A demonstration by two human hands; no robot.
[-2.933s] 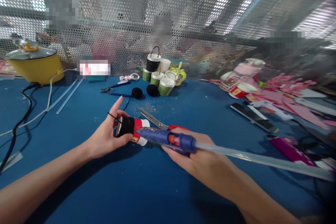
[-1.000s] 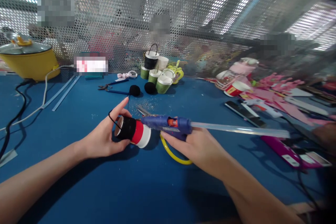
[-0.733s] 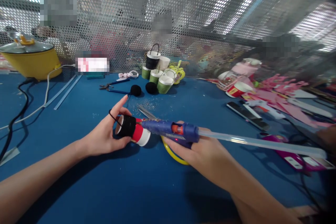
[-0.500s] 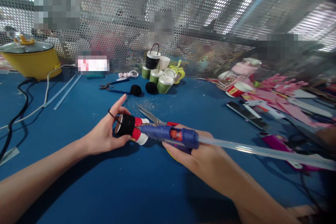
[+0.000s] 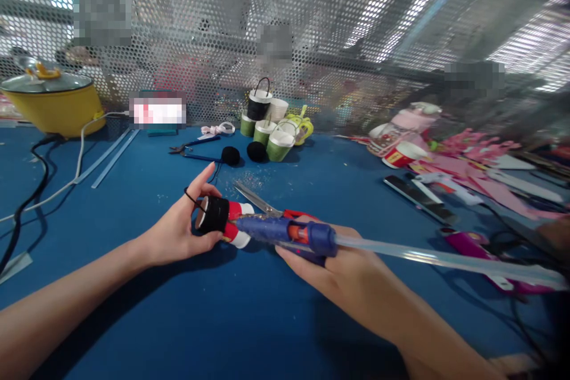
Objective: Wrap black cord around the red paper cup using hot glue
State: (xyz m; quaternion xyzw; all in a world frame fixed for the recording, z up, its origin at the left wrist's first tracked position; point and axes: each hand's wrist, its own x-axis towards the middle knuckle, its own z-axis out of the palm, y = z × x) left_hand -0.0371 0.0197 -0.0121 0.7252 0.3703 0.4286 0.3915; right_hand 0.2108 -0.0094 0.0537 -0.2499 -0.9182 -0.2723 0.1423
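Observation:
A small cup (image 5: 217, 214) lies on its side, wrapped in black cord around one part, with red and white showing at its right end. My left hand (image 5: 189, 225) grips the black part between thumb and fingers, a black loop handle at its upper left. In my right hand (image 5: 333, 261) is a blue glue gun (image 5: 276, 231); its tip points left and meets or nearly meets the cup's red part. A long clear glue stick (image 5: 427, 255) sticks out of the gun's back. Behind the gun lie open scissors (image 5: 262, 203) with red handles.
Small green and black cups (image 5: 279, 143) stand at the back centre, beside black yarn balls (image 5: 230, 156) and pliers (image 5: 196, 157). A yellow pot (image 5: 57, 107) and cables are at the left. Phone (image 5: 418, 199), purple tool (image 5: 472, 249), red cup (image 5: 403, 155) and pink material lie right.
The view has shifted very slightly. Both hands, the cup and the glue gun hold nearly the same positions.

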